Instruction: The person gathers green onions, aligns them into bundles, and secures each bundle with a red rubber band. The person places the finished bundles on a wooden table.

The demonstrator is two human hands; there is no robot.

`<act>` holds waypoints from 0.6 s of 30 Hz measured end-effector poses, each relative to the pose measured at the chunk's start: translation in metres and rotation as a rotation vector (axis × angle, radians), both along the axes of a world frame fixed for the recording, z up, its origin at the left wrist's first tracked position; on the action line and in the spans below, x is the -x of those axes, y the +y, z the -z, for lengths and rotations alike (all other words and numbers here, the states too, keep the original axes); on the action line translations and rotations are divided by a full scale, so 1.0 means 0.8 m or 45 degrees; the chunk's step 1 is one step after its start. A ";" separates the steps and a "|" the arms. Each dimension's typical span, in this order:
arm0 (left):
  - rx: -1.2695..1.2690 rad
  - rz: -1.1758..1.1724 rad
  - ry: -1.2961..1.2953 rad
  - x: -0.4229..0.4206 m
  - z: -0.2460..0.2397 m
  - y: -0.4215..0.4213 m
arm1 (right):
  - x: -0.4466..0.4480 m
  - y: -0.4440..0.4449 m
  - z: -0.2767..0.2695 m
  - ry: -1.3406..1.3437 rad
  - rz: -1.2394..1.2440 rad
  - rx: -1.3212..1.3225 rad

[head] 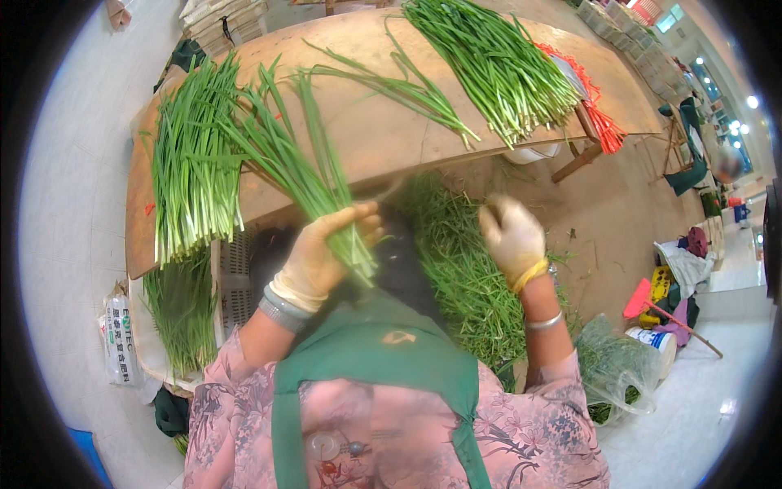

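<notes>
My left hand (327, 250), in a thin pale glove, is closed around a small bunch of garlic chives (305, 177). The pale stem ends point down toward my green apron (379, 342), and the leaves reach up over the table. My right hand (513, 235), also gloved and blurred by motion, has its fingers curled in; nothing shows in it. Below it lies a heap of loose green leaves (470, 275). On the table's left end rests a thick pile of chives (198, 165). A few loose chives (421, 101) lie mid-table.
The wooden table (372, 147) curves across in front of me. A large chive pile (495, 67) and red ties (602, 122) sit at its right. A crate with chives (183, 318) stands low on the left. Rightward are a plastic bag of greens (617, 360), a bucket (657, 345) and a red-headed broom (638, 299).
</notes>
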State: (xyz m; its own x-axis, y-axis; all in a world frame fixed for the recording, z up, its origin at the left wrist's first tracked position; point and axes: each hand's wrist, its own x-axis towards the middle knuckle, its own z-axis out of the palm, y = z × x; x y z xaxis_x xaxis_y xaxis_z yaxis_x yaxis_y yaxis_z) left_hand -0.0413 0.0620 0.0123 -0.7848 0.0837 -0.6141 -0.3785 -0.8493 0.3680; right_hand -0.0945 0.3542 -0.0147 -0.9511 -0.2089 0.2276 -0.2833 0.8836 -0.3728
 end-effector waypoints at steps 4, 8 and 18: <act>-0.328 0.079 0.263 -0.001 0.016 -0.026 | 0.092 -0.060 -0.083 0.212 -0.005 -0.144; -0.447 0.154 0.558 -0.005 0.012 -0.050 | 0.132 -0.066 -0.087 -0.058 -0.048 0.060; -0.183 0.273 0.488 -0.020 0.017 -0.023 | -0.028 -0.106 -0.052 -1.209 -0.337 1.561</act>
State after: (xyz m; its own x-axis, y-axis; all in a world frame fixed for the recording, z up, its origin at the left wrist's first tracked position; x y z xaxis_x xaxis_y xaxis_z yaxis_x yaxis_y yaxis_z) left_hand -0.0251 0.0434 -0.0010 -0.9086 0.3317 -0.2536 -0.4108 -0.8194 0.3998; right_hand -0.0720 0.2697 0.0267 -0.8075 -0.5300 -0.2591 0.3701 -0.1131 -0.9221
